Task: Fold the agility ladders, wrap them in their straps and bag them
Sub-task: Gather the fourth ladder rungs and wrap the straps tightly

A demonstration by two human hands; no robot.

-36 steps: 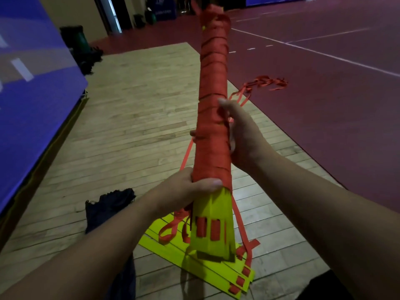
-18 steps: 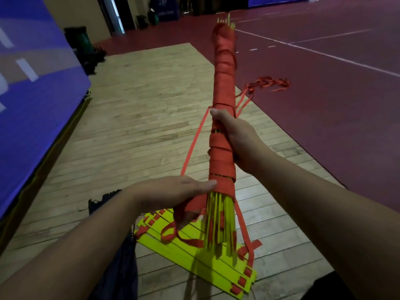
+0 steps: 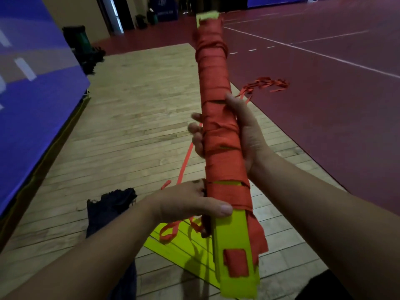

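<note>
The left hand [image 3: 190,204] is gripping the lower end of the strap-wrapped ladder bundle [image 3: 216,87], and the right hand [image 3: 249,137] is clasping its middle, mid-air. A dark cloth [image 3: 110,204], possibly the bag, is lying on the floor [image 3: 134,118] below.

Indoor sports hall. Maroon court surface [image 3: 324,126] with white boundary lines [image 3: 313,53] fills the right of frame; pale wooden plank flooring [image 3: 129,126] runs up the centre; blue panel [image 3: 32,94] at left; yellow agility ladder [image 3: 179,250] on planks, lower centre.
</note>
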